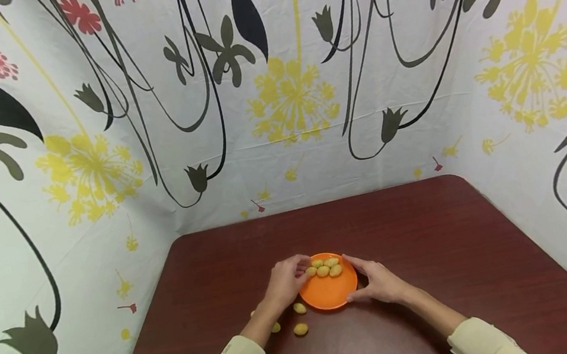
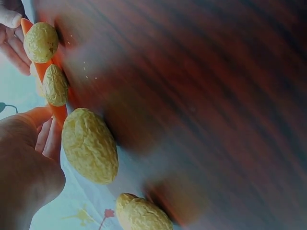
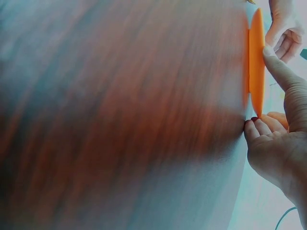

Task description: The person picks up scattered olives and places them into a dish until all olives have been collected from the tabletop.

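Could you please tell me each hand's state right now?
Left hand: beside a yellow piece; grip cannot be told.
Right hand: holding the orange plate by its rim.

No readable text, labels, brands or numbers

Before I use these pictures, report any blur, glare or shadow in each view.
Head view: orange plate clear, pale sheen on the near tabletop; left wrist view: nearest wrinkled yellow oval fairly detailed, tabletop soft with dark patches beside the ovals; right wrist view: tabletop grain smeared, orange plate's edge fairly crisp.
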